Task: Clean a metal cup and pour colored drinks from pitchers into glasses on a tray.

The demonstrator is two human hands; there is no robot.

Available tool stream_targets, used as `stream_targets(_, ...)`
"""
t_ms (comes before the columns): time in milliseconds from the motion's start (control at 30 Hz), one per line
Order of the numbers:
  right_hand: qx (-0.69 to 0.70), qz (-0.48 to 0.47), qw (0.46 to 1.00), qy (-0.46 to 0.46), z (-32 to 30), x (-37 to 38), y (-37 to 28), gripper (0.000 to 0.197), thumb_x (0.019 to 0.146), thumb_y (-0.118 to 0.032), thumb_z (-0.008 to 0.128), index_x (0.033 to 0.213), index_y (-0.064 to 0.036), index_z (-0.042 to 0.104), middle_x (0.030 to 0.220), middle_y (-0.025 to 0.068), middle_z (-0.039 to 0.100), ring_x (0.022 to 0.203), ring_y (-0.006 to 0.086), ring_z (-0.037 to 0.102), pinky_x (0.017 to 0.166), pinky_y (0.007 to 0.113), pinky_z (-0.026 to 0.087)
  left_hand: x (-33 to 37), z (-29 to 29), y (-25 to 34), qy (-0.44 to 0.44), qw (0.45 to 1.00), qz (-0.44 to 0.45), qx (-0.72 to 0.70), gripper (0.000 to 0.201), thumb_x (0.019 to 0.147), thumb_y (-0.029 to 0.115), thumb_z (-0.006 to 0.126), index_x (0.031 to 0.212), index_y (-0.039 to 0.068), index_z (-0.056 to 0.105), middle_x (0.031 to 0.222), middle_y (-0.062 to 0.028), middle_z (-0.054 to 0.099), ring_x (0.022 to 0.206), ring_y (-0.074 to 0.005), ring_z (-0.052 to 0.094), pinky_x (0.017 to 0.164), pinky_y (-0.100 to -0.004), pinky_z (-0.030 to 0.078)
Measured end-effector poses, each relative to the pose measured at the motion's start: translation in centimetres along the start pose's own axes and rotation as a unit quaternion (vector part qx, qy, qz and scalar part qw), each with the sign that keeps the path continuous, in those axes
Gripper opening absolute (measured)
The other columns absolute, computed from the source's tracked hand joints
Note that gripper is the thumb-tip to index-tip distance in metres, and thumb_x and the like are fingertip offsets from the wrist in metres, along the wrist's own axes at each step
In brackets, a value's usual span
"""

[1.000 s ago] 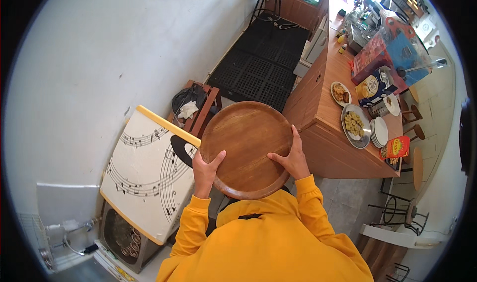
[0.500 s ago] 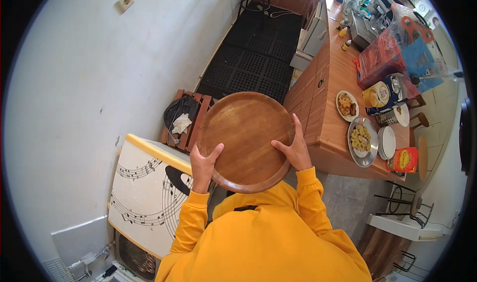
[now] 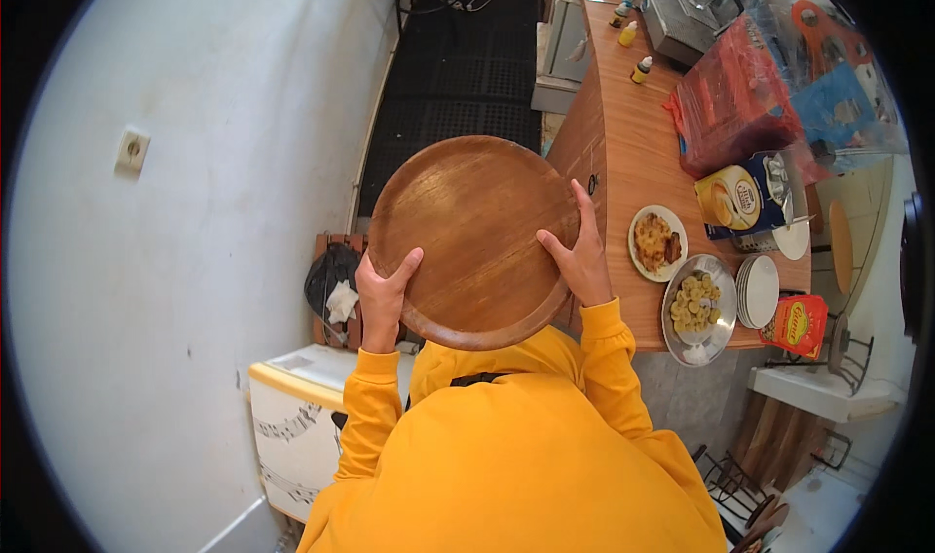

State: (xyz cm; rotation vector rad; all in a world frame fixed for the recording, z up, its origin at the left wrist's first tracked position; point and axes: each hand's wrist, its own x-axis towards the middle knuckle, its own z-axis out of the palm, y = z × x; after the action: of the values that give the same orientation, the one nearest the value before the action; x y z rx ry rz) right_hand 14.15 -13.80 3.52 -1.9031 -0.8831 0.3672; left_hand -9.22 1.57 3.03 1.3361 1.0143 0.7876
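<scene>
Head view, landmark: wood-topped counter (image 3: 623,154), running up the right half; all places below taken from it.
Round wooden tray (image 3: 472,241): in the air just left of the counter, in front of the wearer; face up, shallow raised rim, nothing on it; gap to the counter, if any, cannot be judged.
Left hand (image 3: 383,295): on the tray side away from the counter; clamped on the rim, thumb over the upper face, fingers mostly hidden.
Right hand (image 3: 584,261): on the tray side next to the counter; clamped on the rim likewise, thumb on the face, index finger stretched along the outer edge.
Sleeves (image 3: 609,358): orange-yellow, cuffs at both wrists, left of the counter's near end.
Food on the counter: white plate (image 3: 655,276) of browned fried pieces (image 3: 654,241) near its left edge; metal dish (image 3: 719,341) of yellow-green pieces (image 3: 695,302) at its near end.
Beside the dish, counter's near end: stacked white plates (image 3: 762,290), then a red packet (image 3: 801,324).
Farther up the counter: blue-and-gold box (image 3: 750,195), red plastic wrapping (image 3: 730,95), small bottles (image 3: 641,69).
Floor left of the counter: black perforated mat (image 3: 458,76).
Well left of the counter: black bag (image 3: 329,271) with crumpled white tissue (image 3: 341,302); white cabinet (image 3: 292,451) bearing music notes.
</scene>
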Motion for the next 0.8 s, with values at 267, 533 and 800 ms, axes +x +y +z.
stream_targets(267,-0.006,0.038,0.997,0.071,2.0,7.3,0.1,0.068,0.09,-0.007,0.066,0.15,-0.0078,0.035,0.147,0.0211,0.046,0.134,0.037,0.047,0.112,0.041,0.038,13.3,1.7,0.1,-0.104,0.994,-0.011,0.007,0.051,0.083,0.024,0.082,0.12,-0.003,0.06,0.113,-0.0102,0.068,0.103,-0.0171,0.064,0.093,-0.0294,0.049)
stream_targets(533,-0.022,0.058,0.984,0.168,8.0,19.6,0.6,0.054,0.093,-0.007,0.059,0.145,-0.0079,0.043,0.144,0.0196,0.051,0.133,0.0354,0.049,0.109,0.04,0.04,31.2,2.5,1.8,-0.219,0.975,0.001,0.033,0.048,0.09,0.031,0.075,0.123,-0.001,0.059,0.115,-0.0099,0.068,0.105,-0.0179,0.063,0.094,-0.0302,0.049)
stream_targets(800,0.024,0.134,0.955,0.264,12.1,32.5,-2.0,0.047,0.096,-0.008,0.052,0.143,-0.011,0.047,0.138,0.0209,0.056,0.128,0.039,0.053,0.104,0.041,0.043,48.6,5.4,6.0,-0.319,0.946,-0.019,0.052,0.045,0.098,0.032,0.065,0.128,0.0,0.055,0.12,-0.0089,0.065,0.111,-0.0179,0.06,0.098,-0.031,0.047)
